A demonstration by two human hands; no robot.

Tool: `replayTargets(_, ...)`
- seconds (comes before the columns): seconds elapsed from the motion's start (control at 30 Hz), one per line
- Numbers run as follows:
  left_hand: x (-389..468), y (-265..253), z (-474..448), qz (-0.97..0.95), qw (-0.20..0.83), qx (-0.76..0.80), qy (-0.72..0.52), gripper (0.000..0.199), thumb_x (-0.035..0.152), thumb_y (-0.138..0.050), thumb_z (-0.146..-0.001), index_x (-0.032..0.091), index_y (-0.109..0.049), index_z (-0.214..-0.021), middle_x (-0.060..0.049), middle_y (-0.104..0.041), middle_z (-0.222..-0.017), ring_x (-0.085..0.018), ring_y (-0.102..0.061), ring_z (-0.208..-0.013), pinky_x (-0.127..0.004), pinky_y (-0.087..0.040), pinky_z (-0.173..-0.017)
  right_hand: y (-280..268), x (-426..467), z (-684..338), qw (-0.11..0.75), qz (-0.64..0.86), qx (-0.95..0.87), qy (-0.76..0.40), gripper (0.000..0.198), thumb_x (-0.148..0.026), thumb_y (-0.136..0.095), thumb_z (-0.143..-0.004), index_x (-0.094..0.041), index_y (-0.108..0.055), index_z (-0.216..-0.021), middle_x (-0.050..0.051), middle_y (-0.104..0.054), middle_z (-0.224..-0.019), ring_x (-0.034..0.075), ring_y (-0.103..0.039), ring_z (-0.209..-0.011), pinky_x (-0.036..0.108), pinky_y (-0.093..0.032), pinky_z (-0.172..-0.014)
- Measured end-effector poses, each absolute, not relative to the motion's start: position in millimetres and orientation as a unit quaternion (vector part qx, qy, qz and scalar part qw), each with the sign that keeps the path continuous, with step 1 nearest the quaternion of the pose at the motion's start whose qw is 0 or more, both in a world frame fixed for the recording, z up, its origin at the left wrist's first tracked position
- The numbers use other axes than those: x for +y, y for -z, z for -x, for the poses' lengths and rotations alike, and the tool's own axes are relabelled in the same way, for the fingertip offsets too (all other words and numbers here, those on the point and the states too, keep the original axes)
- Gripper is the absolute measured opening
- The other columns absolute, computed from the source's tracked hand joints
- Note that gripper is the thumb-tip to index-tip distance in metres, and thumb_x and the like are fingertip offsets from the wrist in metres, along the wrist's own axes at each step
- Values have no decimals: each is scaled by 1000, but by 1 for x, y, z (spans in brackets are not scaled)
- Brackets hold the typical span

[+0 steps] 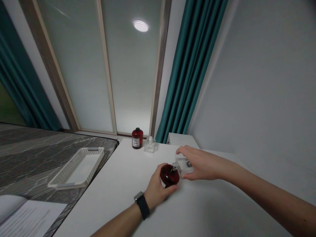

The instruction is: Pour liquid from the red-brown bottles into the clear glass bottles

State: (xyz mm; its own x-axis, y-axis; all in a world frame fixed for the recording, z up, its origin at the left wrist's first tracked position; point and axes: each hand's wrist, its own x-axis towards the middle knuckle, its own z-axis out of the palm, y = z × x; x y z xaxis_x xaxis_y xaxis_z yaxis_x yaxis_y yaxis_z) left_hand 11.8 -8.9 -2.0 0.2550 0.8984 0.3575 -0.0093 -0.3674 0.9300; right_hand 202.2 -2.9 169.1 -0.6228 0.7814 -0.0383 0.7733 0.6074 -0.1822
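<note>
My left hand (155, 190) is wrapped round a dark red glass bottle (170, 177) over the white table (118, 197). A clear square glass bottle (183, 166) is gripped in my right hand (194, 161). It is tipped on its side, its neck pointing left at the top of the red bottle. The two mouths are close together, but I cannot tell whether they touch. At the table's far edge stands another red bottle (137, 142) with a black cap and a white label. A small clear glass bottle (149, 146) stands beside it.
To the left, a white perforated basket (92, 166) sits on a grey patterned surface (32, 158). An open book (32, 215) lies at the lower left. Beyond the table are a white cabinet (184, 139), a teal curtain (184, 75) and frosted sliding doors (130, 82).
</note>
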Motion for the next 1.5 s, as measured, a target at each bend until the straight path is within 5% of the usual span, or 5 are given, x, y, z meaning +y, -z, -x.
replayTargets(1.5, -10, 4, -11, -659, 461, 329, -495, 69, 18, -77, -64, 18, -46, -126, -10, -61, -121, -29, -58, -111, -44, -42, -101, -180, -8, -197, 7, 414, -905, -96, 51, -34, -74, -75, -18, -53, -118, 10, -60, -112, 27, -59, -103, 36, -46, -87)
